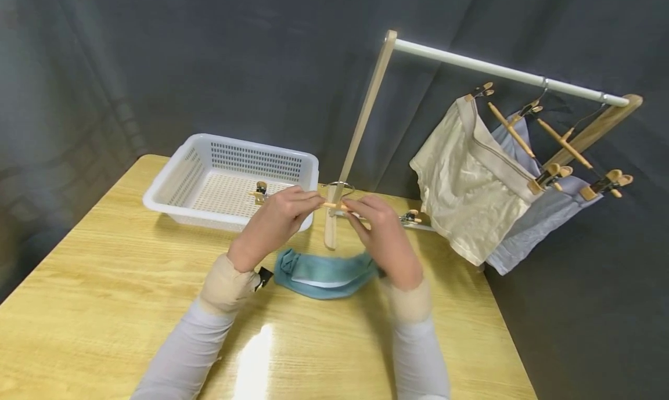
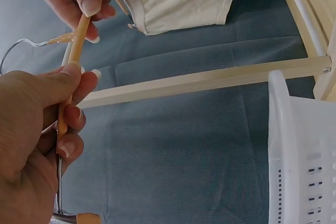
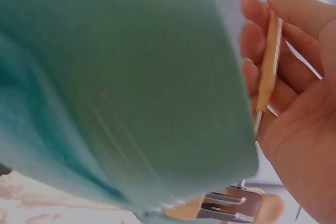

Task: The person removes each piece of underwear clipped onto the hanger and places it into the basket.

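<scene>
Both hands hold the wooden bar of a clip hanger (image 1: 334, 206), whose metal hook (image 2: 23, 41) points away. My left hand (image 1: 279, 217) pinches the bar's left part between thumb and fingers. The right hand (image 1: 381, 234) pinches its right part, with the thumb and fingertips (image 3: 252, 40) around the wood. A clip (image 1: 259, 192) sticks out past the left hand, and another clip (image 1: 410, 216) past the right. Below the hands is a teal cloth garment (image 1: 324, 275) with a pale strip. It covers much of the right wrist view; whether a clip grips it, I cannot tell.
A white perforated basket (image 1: 230, 219) stands at the back left of the wooden table (image 1: 130, 307). On the right, a rack with a white rail (image 1: 486, 66) carries cream shorts (image 1: 465, 173) and a grey-blue garment (image 1: 543, 231) on clip hangers. A dark curtain (image 1: 261, 69) hangs behind.
</scene>
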Action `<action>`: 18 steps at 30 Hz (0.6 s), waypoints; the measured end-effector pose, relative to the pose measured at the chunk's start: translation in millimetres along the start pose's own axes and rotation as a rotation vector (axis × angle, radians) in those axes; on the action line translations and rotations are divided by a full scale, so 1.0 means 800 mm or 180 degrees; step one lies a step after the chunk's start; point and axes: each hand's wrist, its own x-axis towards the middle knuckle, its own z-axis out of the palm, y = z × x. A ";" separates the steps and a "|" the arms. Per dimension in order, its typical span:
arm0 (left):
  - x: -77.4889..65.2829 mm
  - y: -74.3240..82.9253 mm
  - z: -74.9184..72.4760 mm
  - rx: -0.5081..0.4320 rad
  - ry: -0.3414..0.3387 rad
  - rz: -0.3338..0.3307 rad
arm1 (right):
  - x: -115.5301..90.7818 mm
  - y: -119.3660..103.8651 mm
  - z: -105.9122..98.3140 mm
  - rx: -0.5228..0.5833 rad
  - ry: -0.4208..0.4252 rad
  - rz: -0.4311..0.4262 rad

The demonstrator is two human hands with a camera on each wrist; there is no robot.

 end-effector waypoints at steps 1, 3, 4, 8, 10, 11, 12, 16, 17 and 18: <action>0.000 0.000 -0.001 -0.0002 -0.0004 0.0006 | 0.000 -0.001 -0.002 0.0010 -0.0009 0.0012; 0.000 -0.001 -0.001 -0.0002 -0.0010 0.0012 | -0.001 -0.003 -0.007 0.0056 -0.0022 0.0038; 0.000 -0.001 -0.001 0.0002 -0.0010 0.0012 | -0.001 -0.004 -0.010 0.0059 -0.0015 0.0057; 0.000 -0.003 -0.003 0.0007 -0.0019 -0.0026 | -0.005 -0.006 -0.026 0.0063 0.0137 0.0110; -0.001 -0.004 -0.004 0.0003 -0.0032 -0.0052 | -0.009 -0.005 -0.036 0.0032 0.0264 0.0145; -0.002 -0.005 -0.005 -0.0005 -0.0038 -0.0065 | -0.011 -0.005 -0.042 0.0023 0.0325 0.0166; -0.003 -0.006 -0.006 -0.0012 -0.0045 -0.0075 | -0.013 -0.004 -0.047 0.0010 0.0380 0.0200; -0.005 -0.009 -0.009 -0.0027 -0.0034 -0.0099 | -0.021 0.002 -0.065 -0.0072 0.0446 0.0449; -0.006 -0.009 -0.009 -0.0025 -0.0025 -0.0102 | -0.023 0.005 -0.069 -0.0106 0.0425 0.0551; -0.006 -0.010 -0.010 -0.0024 -0.0011 -0.0101 | -0.025 0.007 -0.073 -0.0124 0.0391 0.0653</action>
